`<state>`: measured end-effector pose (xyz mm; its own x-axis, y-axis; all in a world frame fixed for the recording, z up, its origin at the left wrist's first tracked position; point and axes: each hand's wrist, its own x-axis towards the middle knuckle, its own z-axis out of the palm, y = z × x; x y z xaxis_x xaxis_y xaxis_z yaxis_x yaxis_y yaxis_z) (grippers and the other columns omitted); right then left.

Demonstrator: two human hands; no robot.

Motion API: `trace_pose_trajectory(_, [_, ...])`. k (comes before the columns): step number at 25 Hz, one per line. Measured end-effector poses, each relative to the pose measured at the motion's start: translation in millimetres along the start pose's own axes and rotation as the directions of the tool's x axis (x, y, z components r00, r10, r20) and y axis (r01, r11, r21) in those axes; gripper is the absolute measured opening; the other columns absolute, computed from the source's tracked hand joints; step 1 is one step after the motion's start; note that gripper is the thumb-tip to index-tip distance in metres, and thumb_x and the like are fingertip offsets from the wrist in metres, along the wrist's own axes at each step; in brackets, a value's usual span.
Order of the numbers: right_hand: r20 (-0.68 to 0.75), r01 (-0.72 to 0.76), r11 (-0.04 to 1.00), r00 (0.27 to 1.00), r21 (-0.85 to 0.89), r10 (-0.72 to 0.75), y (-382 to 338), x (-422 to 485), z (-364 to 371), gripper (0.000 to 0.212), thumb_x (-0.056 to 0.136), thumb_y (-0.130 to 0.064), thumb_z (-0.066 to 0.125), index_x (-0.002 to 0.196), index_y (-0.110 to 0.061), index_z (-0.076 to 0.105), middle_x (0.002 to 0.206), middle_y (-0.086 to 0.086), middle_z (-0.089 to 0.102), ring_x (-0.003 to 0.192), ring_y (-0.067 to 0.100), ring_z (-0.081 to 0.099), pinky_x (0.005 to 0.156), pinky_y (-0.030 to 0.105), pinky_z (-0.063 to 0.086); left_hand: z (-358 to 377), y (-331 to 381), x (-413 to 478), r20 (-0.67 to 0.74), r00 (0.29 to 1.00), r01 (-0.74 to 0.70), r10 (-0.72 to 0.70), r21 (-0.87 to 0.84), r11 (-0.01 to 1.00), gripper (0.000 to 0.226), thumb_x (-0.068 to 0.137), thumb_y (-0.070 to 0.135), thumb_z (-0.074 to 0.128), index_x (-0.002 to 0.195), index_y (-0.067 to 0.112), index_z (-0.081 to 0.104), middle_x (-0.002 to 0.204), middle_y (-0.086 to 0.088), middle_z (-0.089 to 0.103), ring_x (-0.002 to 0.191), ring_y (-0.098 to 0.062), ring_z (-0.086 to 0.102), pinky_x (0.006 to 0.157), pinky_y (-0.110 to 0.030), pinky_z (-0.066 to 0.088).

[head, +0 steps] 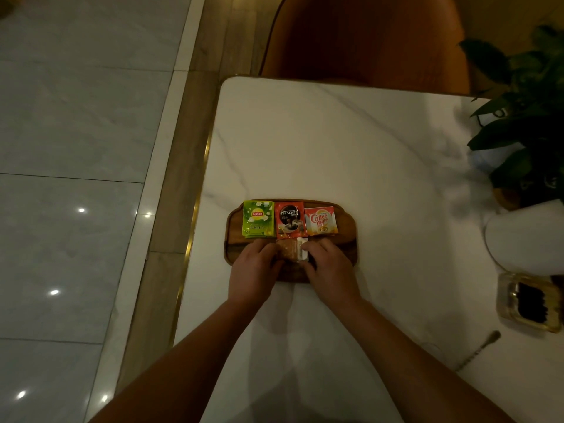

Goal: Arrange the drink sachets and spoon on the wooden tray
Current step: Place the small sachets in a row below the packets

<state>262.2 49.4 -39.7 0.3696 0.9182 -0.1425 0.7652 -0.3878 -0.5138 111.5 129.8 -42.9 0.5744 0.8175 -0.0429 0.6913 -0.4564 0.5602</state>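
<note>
A dark, oblong wooden tray point(235, 232) is seen lying on a white marble-patterned table point(335, 141), near the table's left edge. Along the tray's far side three sachets are laid in a row, edge to edge. A green Lipton tea sachet point(258, 219) is on the left, a red Nescafé sachet point(290, 219) in the middle, and a white-and-orange Coffee-mate sachet point(320, 221) on the right. The green one appears to be stacked on others like it.

Just in front of the red sachet, a small brown-and-white packet point(293, 250) is held over the middle of the tray between both hands. Whether it is one packet or several, and whether it rests on the wood, cannot be told.

Two bare forearms are stretched forward from the lower edge and converge on the tray. The left hand point(254, 267) is turned palm down, its fingers curled against the packet's brown left end. The right hand point(331, 267) is posed likewise, its fingers curled on the white right end, so the packet is grasped from both sides.

A long, thin metal spoon point(479, 349) lies untouched on the table, well apart from the tray on the right. Beyond it a square glass dish point(528, 303) with dark contents and a leafy green plant point(525, 117) are seen. An orange-brown chair point(366, 35) is placed at the table's far side.
</note>
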Motion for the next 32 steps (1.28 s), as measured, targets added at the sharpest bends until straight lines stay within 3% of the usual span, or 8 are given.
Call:
trace_pose_trajectory(12, [-0.018,-0.014,0.998,1.000,0.054,0.015,-1.2,-5.7,-7.7,0.035,0.085,-0.019,0.073,0.118,-0.013,0.064,0.111,0.007,0.062,0.101,0.024,0.061,0.078,0.034,0.054,-7.5,-4.1,-2.9,-0.005,0.999,-0.038,0.038,0.009,0.999,0.020,0.084,0.014,0.078,0.102,0.008,0.075,0.097,-0.010,0.071,0.084,-0.028,0.066,0.065,-0.039,0.058])
trace_pose_trajectory(17, [-0.073,-0.042,0.992,0.996,0.119,0.051,1.0,-18.0,-22.2,0.022,0.084,-0.022,0.073,0.104,-0.015,0.066,0.102,0.002,0.062,0.089,0.019,0.061,0.071,0.032,0.052,-17.0,-15.1,-23.4,-0.066,0.997,-0.034,0.036,0.034,0.999,0.017,0.084,0.018,0.078,0.100,0.015,0.073,0.098,-0.006,0.067,0.082,-0.024,0.063,0.062,-0.038,0.056])
trace_pose_trajectory(20, [-0.139,-0.089,0.984,0.984,0.153,0.111,5.3,-28.9,-36.8,0.018,0.084,-0.023,0.073,0.101,-0.018,0.068,0.097,0.000,0.066,0.083,0.016,0.063,0.070,0.034,0.054,-19.7,-31.0,-50.2,-0.066,0.998,-0.001,0.009,0.126,0.992,0.037,0.080,0.018,0.080,0.113,0.020,0.065,0.119,-0.013,0.062,0.102,-0.031,0.061,0.077,-0.040,0.056])
trace_pose_trajectory(24, [-0.207,-0.100,0.984,0.970,0.144,0.129,18.6,-53.7,-56.8,0.014,0.082,-0.018,0.074,0.095,-0.018,0.069,0.089,-0.001,0.067,0.075,0.014,0.062,0.067,0.031,0.053,-17.0,-50.5,-89.3,0.016,1.000,0.009,-0.014,0.276,0.961,0.057,0.079,0.027,0.079,0.130,0.013,0.058,0.141,-0.024,0.050,0.127,-0.043,0.050,0.096,-0.055,0.048])
trace_pose_trajectory(28, [-0.269,-0.151,0.974,0.943,0.171,0.194,33.9,-87.3,-78.1,0.011,0.084,-0.014,0.073,0.094,-0.015,0.071,0.086,0.000,0.069,0.072,0.013,0.062,0.068,0.028,0.052,-9.1,-54.0,-105.6,0.073,0.989,0.102,-0.130,0.310,0.945,0.065,0.087,0.050,0.046,0.139,0.010,0.049,0.149,-0.025,0.040,0.138,-0.046,0.037,0.111,-0.063,0.033])
trace_pose_trajectory(32, [-0.389,-0.307,0.927,0.844,0.216,0.370,71.2,-130.9,-108.0,0.001,0.087,-0.020,0.070,0.089,-0.019,0.070,0.081,-0.004,0.069,0.074,0.013,0.063,0.071,0.027,0.049,2.4,-58.1,-112.0,0.086,0.987,0.105,-0.139,0.317,0.943,0.070,0.092,0.051,0.034,0.141,0.004,0.047,0.150,-0.028,0.041,0.142,-0.046,0.033,0.118,-0.067,0.020])
